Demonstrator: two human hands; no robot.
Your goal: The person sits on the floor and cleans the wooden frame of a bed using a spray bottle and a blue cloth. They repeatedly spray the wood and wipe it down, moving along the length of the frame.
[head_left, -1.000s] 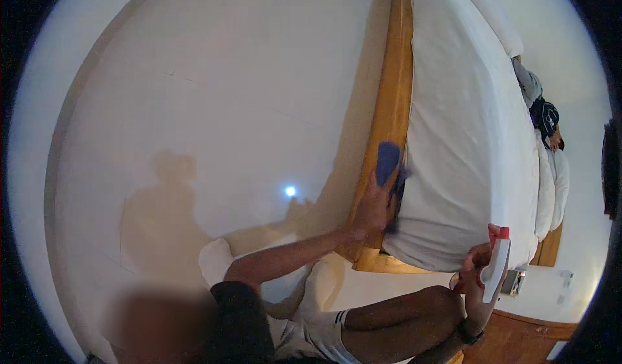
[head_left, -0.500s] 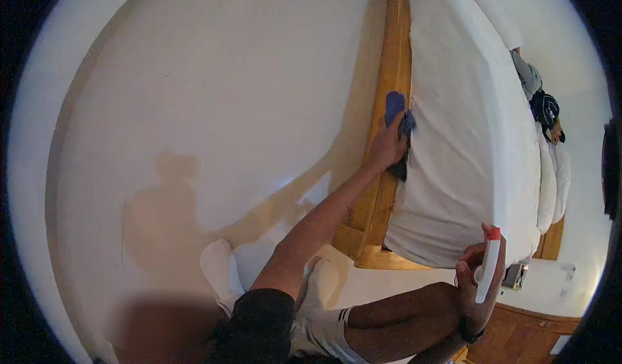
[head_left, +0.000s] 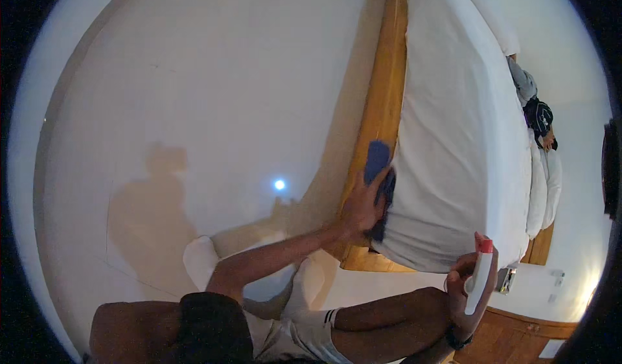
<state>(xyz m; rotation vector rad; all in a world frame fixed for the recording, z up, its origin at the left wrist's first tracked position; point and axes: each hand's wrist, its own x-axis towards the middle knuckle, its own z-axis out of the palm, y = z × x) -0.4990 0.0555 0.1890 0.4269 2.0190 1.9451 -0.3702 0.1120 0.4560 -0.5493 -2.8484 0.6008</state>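
My left hand (head_left: 364, 205) is closed over a dark blue cloth (head_left: 376, 158), pressed against the wooden bed rail (head_left: 383, 92). Part of the cloth sticks out ahead of the fingers, and another bunch lies between hand and mattress. In my right hand (head_left: 458, 285) is a spray bottle (head_left: 478, 283) with a white trigger head and red nozzle. It is held above my bent leg, close to the bed's near corner; the bottle's lower part does not show. A white sheet (head_left: 447, 131) covers the mattress right beside the rail.
On the bed's far side are white pillows (head_left: 545, 189) and a dark bundle (head_left: 538, 116) that looks like clothing. A wooden door (head_left: 518, 335) stands at lower right. Pale floor (head_left: 214, 66) spreads to the left, with my shadow and a bright light spot on it.
My left hand and the cloth have slid along the rail toward me, nearer the bed's corner. The bottle in my right hand has barely shifted. A bright spot now shows on the floor.
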